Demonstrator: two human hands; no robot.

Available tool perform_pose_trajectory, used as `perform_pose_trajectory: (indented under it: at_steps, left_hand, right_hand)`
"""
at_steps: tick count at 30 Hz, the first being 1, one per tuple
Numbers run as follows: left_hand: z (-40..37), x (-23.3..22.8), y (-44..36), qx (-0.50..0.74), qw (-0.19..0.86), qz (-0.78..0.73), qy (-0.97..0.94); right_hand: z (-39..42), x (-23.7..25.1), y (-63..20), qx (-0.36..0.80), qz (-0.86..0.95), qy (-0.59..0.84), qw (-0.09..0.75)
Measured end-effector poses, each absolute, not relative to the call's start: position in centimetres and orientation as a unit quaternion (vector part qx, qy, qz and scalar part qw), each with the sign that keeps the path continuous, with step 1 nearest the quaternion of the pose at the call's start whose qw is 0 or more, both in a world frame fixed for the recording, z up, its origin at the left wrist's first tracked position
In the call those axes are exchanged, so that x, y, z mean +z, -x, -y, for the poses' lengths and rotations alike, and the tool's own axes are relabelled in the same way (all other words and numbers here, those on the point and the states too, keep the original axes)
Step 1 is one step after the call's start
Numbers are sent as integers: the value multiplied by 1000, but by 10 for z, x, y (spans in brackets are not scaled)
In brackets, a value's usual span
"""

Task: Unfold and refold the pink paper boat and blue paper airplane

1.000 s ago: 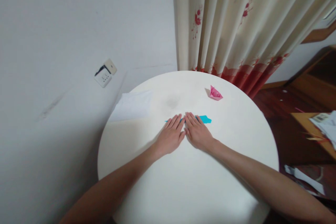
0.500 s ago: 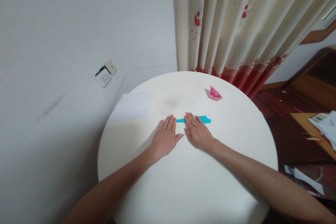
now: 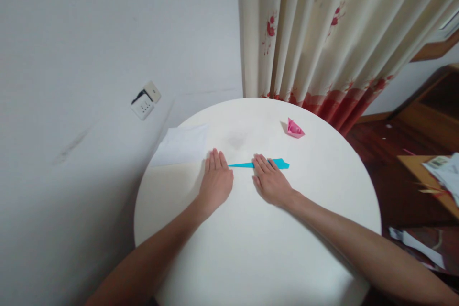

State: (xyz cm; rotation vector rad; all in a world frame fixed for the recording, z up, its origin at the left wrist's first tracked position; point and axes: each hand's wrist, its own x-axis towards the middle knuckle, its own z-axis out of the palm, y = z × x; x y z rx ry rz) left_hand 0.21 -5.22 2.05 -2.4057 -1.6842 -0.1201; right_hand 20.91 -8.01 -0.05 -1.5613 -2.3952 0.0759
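A strip of folded blue paper (image 3: 280,164) lies across the white round table (image 3: 247,253), narrowing to a thin point on the left. My right hand (image 3: 271,180) rests flat over its middle with fingers stretched out, hiding part of it. At the thin end, my left hand (image 3: 216,182) lies with fingers extended, its fingertips beside or over the tip; whether they cover some of the paper I cannot tell. Neither hand is closed around anything. Behind the right hand, a pink folded-paper boat (image 3: 294,129) sits near the table's far edge.
White paper or cloth (image 3: 181,146) lies at the table's left edge, by the wall with a socket (image 3: 142,106). A patterned curtain (image 3: 308,48) hangs behind the table. To the right, papers (image 3: 444,172) lie on a wooden surface.
My left hand has slid left along the blue paper, uncovering more of its thin end, and its thumb has tucked in. My right hand has stayed in place.
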Motion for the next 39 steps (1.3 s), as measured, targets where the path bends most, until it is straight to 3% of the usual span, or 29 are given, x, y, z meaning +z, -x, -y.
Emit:
perform_pose_trajectory:
  at_steps: [6, 12, 22, 26, 30, 39]
  left_hand:
    - [58, 15, -26, -53, 18, 397, 916]
    - [60, 7, -27, -55, 15, 399, 915]
    - [61, 12, -28, -58, 16, 400, 915]
    - [61, 12, -29, -53, 19, 404, 913]
    - [62, 12, -30, -52, 25, 405, 913]
    - [61, 10, -29, -58, 34, 408, 910]
  right_hand:
    - [76, 2, -211, 30, 843, 519, 136]
    - [75, 3, -214, 28, 831, 539, 135]
    - [67, -2, -241, -20, 705, 691, 159]
    - [70, 4, -224, -35, 757, 626, 185]
    - [75, 2, -206, 17, 817, 555, 153]
    - [76, 0, -207, 28, 825, 546, 145]
